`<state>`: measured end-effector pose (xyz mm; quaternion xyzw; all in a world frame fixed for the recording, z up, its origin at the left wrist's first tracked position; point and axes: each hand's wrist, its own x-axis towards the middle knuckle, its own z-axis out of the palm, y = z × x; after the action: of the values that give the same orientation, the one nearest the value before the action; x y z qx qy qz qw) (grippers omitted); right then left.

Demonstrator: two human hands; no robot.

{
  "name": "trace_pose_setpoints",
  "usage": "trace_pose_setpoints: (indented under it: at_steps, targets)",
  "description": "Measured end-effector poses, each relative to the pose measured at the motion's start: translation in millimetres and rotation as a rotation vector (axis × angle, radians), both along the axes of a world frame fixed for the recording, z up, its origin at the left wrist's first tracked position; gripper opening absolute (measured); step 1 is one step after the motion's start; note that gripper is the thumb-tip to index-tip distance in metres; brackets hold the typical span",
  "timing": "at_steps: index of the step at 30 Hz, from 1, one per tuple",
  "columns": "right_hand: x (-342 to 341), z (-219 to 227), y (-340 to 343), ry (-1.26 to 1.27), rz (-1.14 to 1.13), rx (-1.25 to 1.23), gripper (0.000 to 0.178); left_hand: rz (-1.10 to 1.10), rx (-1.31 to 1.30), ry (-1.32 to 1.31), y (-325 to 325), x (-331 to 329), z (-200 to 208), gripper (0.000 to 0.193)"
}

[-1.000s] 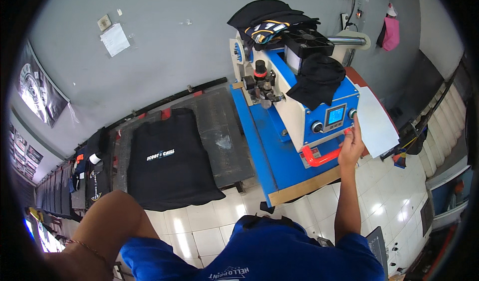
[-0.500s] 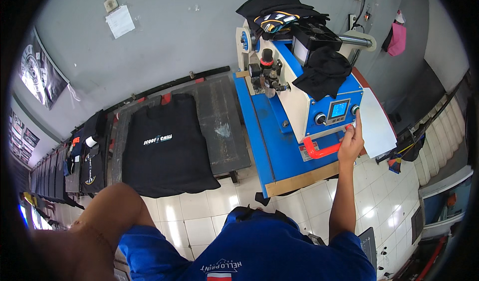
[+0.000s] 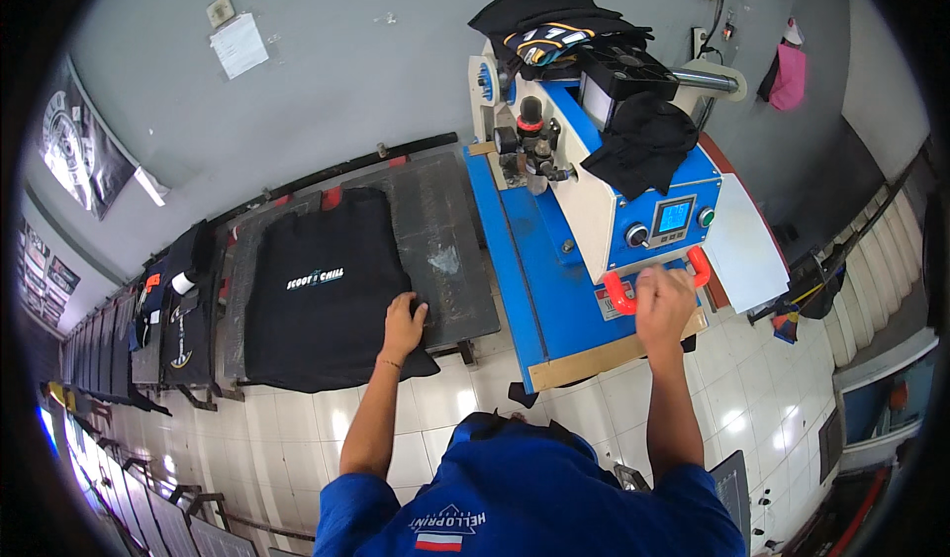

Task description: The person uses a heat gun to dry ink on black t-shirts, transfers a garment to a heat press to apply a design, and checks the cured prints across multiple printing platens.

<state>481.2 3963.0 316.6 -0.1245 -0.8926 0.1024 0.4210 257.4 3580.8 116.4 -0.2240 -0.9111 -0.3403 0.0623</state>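
Observation:
My right hand (image 3: 665,305) is closed around the red handle (image 3: 701,264) on the front of a blue and white heat press (image 3: 633,223). Above the handle, the press carries a small lit display (image 3: 674,217), a black knob (image 3: 636,234) and a green button (image 3: 707,218). My left hand (image 3: 404,327) rests on the right edge of a black T-shirt (image 3: 317,324), thumb apart from the fingers. That shirt lies flat on a dark board (image 3: 442,260), with a small pale print across its chest. No item shows between the left fingers.
Black cloths (image 3: 544,13) are heaped on top of the press, with another black cloth (image 3: 643,146) nearer its front. A white sheet (image 3: 747,250) lies beside the press. Further left, more dark shirts (image 3: 188,324) lie on a row of boards. Pale floor tiles (image 3: 450,399) show between.
My right hand has dropped from the green button to the red handle and closed on it. My left arm has swung in from the lower left, bringing the hand onto the shirt.

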Motion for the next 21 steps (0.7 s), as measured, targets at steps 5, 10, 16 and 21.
trace_pose_setpoints:
  at_steps: [5, 10, 16, 21]
  targets:
    - [-5, 24, -13, -0.191, -0.02, -0.074, 0.026, 0.195, -0.289, 0.028, 5, 7, -48, 0.053]
    - [-5, 17, -8, -0.152, -0.025, -0.053, 0.027, 0.132, -0.401, 0.029, -5, 15, -58, 0.063]
    - [-7, 2, -11, -0.058, -0.056, -0.073, 0.025, 0.116, -0.396, 0.028, -14, 15, -58, 0.066]
    - [-9, -2, -17, 0.005, -0.044, -0.084, 0.028, 0.122, -0.42, 0.02, -19, 17, -58, 0.07]
